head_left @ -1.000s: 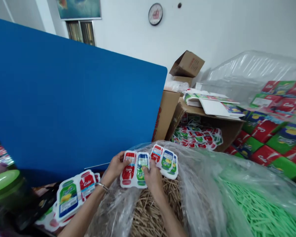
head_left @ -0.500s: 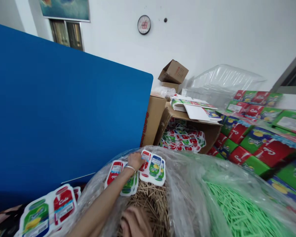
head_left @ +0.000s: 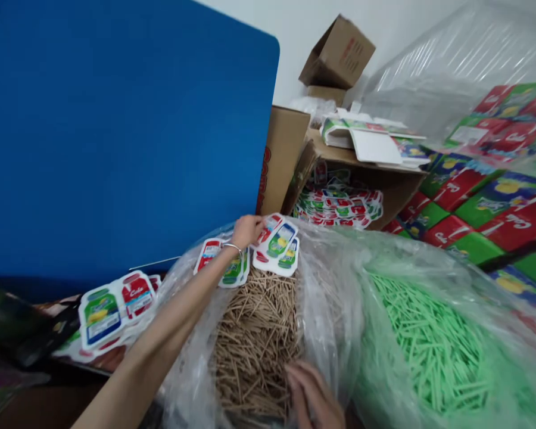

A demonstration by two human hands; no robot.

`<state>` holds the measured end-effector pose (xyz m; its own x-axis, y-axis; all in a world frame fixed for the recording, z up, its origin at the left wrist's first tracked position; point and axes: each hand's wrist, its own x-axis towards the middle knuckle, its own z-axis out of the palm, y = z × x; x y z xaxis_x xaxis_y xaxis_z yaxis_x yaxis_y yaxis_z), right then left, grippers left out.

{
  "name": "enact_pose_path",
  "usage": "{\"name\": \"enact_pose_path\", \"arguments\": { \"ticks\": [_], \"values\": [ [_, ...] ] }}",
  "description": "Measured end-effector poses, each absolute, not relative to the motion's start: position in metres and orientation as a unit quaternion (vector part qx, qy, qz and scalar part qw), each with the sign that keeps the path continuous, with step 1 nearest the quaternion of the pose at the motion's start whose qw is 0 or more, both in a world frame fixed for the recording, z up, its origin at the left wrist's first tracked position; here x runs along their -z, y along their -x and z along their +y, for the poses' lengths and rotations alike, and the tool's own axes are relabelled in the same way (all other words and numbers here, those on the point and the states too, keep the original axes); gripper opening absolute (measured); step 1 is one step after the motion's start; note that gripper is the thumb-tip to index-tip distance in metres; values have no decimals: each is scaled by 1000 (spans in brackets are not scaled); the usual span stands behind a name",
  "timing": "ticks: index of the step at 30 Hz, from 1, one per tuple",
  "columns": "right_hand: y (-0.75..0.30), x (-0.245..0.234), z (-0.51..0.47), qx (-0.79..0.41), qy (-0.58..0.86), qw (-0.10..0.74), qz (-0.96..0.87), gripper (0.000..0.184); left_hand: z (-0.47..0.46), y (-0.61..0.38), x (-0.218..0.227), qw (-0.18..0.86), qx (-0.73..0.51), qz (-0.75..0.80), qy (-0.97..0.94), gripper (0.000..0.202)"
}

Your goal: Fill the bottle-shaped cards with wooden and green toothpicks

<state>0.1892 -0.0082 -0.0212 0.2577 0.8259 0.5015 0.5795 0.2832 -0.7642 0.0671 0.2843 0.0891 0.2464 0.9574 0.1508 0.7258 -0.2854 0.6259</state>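
My left hand (head_left: 249,231), with a bracelet at the wrist, pinches the left edge of the top printed card (head_left: 280,241), a white-edged cutout picturing red and green drink cans. That card lies tilted over another on the heap's far edge. A second stack of cards (head_left: 232,275) rests beside it, partly behind my forearm. Below them, thin brown sticks (head_left: 259,333) fill a clear plastic bag (head_left: 187,363). At the bag's near right side is my right hand (head_left: 315,396), fingers apart over the sticks, no object visible in them.
Right of the brown sticks, another bag holds light green sticks (head_left: 433,351). Behind, an open carton (head_left: 397,193) contains many cards. Red and green printed boxes (head_left: 486,202) are stacked at right. A blue panel (head_left: 129,137) stands at left, with more cards (head_left: 102,316) below it.
The view has tilted down. My left hand has turned the top card askew over the one beneath it. My right hand has moved right across the brown sticks.
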Motion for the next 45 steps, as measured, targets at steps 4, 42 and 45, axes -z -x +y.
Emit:
{"name": "enact_pose_path", "arguments": {
  "ticks": [4, 42, 45],
  "values": [
    [-210, 5, -4, -164, 618, 564, -523, 21, 233, -45, -112, 257, -364, 494, -746, 27],
    [-175, 94, -29, 32, 549, 88, -831, 45, -27, -10, 28, 397, 7, 256, -881, 15],
    [-173, 97, -39, 88, 535, 89, -836, 55, -34, -11, 41, 336, -8, 202, -920, 18]
  ]
}}
